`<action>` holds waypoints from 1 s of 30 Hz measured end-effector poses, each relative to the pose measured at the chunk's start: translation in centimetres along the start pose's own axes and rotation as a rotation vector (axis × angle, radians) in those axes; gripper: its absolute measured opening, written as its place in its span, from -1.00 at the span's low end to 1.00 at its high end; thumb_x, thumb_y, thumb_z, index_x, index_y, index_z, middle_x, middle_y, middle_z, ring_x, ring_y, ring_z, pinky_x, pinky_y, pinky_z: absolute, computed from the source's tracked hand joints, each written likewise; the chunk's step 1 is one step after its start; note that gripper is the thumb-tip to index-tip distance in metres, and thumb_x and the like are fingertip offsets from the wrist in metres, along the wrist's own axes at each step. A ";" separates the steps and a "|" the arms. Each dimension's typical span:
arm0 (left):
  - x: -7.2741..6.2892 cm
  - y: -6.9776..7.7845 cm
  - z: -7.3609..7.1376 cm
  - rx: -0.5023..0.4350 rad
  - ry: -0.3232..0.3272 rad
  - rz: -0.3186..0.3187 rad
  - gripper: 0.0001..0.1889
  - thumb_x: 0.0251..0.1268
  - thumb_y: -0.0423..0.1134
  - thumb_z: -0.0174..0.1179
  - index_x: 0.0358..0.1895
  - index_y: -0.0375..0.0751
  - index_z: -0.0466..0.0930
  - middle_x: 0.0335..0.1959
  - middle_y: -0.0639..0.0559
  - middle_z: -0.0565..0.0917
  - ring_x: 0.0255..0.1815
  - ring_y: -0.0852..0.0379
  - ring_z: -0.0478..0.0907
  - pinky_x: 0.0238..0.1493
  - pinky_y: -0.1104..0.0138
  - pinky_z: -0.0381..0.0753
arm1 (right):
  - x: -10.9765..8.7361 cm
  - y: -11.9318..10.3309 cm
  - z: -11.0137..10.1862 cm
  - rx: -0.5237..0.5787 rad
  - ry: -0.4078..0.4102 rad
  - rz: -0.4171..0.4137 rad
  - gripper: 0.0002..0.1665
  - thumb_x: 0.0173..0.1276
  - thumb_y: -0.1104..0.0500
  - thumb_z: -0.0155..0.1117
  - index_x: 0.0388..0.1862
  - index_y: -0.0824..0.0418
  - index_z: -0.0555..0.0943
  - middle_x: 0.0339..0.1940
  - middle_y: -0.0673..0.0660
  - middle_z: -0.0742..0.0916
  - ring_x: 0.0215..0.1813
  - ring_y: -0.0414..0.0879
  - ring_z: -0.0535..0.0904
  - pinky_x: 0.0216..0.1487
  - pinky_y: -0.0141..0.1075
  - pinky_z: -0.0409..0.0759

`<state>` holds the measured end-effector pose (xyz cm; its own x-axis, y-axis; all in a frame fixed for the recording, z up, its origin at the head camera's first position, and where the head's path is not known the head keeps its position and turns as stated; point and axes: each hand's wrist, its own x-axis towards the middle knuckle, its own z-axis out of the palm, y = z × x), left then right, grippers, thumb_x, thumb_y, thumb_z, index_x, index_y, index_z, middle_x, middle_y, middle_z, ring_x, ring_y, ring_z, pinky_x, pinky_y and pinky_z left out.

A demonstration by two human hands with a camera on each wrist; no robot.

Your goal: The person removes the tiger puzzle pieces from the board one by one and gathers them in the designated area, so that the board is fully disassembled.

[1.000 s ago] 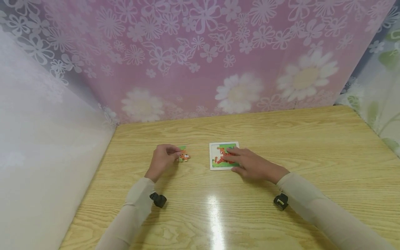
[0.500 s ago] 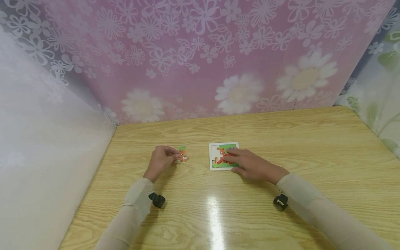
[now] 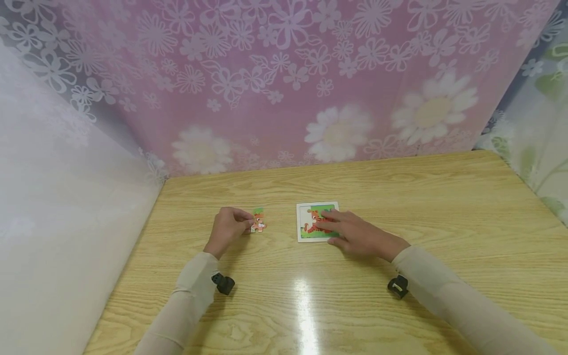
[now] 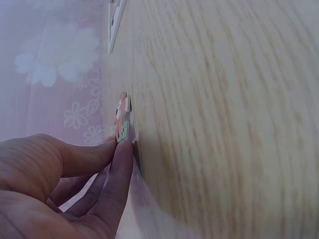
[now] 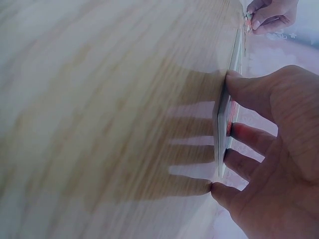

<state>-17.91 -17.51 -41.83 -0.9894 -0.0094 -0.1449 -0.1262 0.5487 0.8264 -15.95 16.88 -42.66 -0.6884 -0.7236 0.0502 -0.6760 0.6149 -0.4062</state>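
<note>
At the left of the table, my left hand point(image 3: 228, 228) pinches a small jigsaw piece point(image 3: 259, 226) between thumb and fingers. The left wrist view shows this piece point(image 4: 121, 117) from its edge, orange and white with a green corner, close to the tabletop. Just behind it in the head view is a green and orange patch point(image 3: 258, 212), apparently another piece. My right hand point(image 3: 361, 234) rests with spread fingers on a white-framed jigsaw puzzle point(image 3: 299, 236) with a tiger picture. Its upper left part shows a pale bare area; the fingers hide much of the right side.
The puzzle lies flat on a wood-grain table point(image 3: 284, 276). Behind the table's far edge hangs a pink flowered curtain point(image 3: 266, 98), with a pale sheet point(image 3: 66, 197) along the left side. Black wrist cameras point(image 3: 223, 284) sit on both sleeves.
My left hand has shifted slightly left, and the jigsaw piece has moved left with it. My right hand stays on the puzzle.
</note>
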 end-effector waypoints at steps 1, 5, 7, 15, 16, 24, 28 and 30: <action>0.0 0.0 0.0 0.001 -0.001 0.002 -0.93 0.31 -0.47 0.34 -0.20 -0.40 0.75 -0.24 -0.19 0.75 -0.36 0.02 0.75 -0.28 0.27 0.74 | 0.0 0.0 0.0 -0.002 0.002 -0.004 -0.39 0.49 0.18 0.29 0.46 0.28 0.45 0.50 0.40 0.38 0.50 0.37 0.26 0.39 0.24 0.28; 0.0 0.0 -0.1 0.013 -0.002 0.009 -0.93 0.31 -0.46 0.34 -0.20 -0.40 0.75 -0.25 -0.20 0.76 -0.37 0.01 0.75 -0.29 0.26 0.74 | 0.0 0.0 0.0 -0.007 0.008 -0.016 -0.40 0.48 0.19 0.30 0.45 0.29 0.46 0.49 0.40 0.39 0.49 0.36 0.27 0.38 0.24 0.29; 0.0 0.0 -0.1 0.024 0.000 0.013 -0.93 0.31 -0.46 0.34 -0.20 -0.41 0.75 -0.25 -0.20 0.76 -0.37 0.01 0.75 -0.29 0.26 0.74 | 0.0 0.0 0.0 -0.008 0.007 -0.018 -0.40 0.48 0.19 0.30 0.45 0.29 0.46 0.49 0.40 0.39 0.49 0.36 0.27 0.38 0.24 0.30; -0.1 0.1 -0.1 0.033 -0.004 -0.001 -0.91 0.32 -0.44 0.34 -0.17 -0.38 0.76 -0.23 -0.18 0.77 -0.32 0.00 0.76 -0.25 0.24 0.74 | 0.0 -0.2 -0.1 -0.004 0.014 -0.013 -0.40 0.49 0.18 0.29 0.45 0.28 0.46 0.49 0.41 0.39 0.49 0.37 0.27 0.39 0.25 0.27; -0.1 0.1 -0.1 0.037 -0.004 0.003 -0.90 0.32 -0.44 0.34 -0.16 -0.38 0.76 -0.23 -0.18 0.77 -0.31 0.00 0.76 -0.25 0.24 0.74 | 0.0 -0.2 -0.1 -0.003 0.015 -0.013 -0.40 0.48 0.18 0.29 0.45 0.29 0.46 0.49 0.42 0.39 0.49 0.37 0.27 0.40 0.25 0.27; -0.4 0.9 0.2 0.111 0.003 0.059 -0.89 0.30 -0.40 0.38 -0.16 -0.33 0.77 -0.23 -0.13 0.78 -0.28 0.00 0.74 -0.28 0.22 0.72 | -0.1 -0.1 -0.1 -0.009 -0.002 0.008 -0.39 0.51 0.17 0.27 0.48 0.25 0.44 0.51 0.39 0.38 0.51 0.35 0.24 0.42 0.23 0.25; -0.5 1.5 0.7 0.158 -0.010 0.116 -0.86 0.29 -0.36 0.39 -0.13 -0.31 0.78 -0.20 -0.11 0.78 -0.26 0.02 0.73 -0.29 0.25 0.71 | -0.1 -0.1 -0.1 -0.007 0.000 0.010 -0.39 0.50 0.17 0.27 0.48 0.25 0.44 0.50 0.40 0.38 0.50 0.37 0.24 0.42 0.24 0.25; -0.5 1.9 1.0 0.145 -0.033 0.120 -0.84 0.30 -0.35 0.39 -0.10 -0.33 0.77 -0.18 -0.11 0.77 -0.26 0.02 0.73 -0.28 0.25 0.72 | -0.1 -0.1 -0.1 -0.006 0.001 0.010 -0.39 0.50 0.18 0.27 0.48 0.26 0.44 0.50 0.40 0.38 0.50 0.38 0.24 0.41 0.24 0.25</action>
<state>-17.55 -15.61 -40.72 -0.9936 0.0894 -0.0696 0.0066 0.6593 0.7518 -15.83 16.93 -42.54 -0.6953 -0.7172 0.0469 -0.6705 0.6239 -0.4014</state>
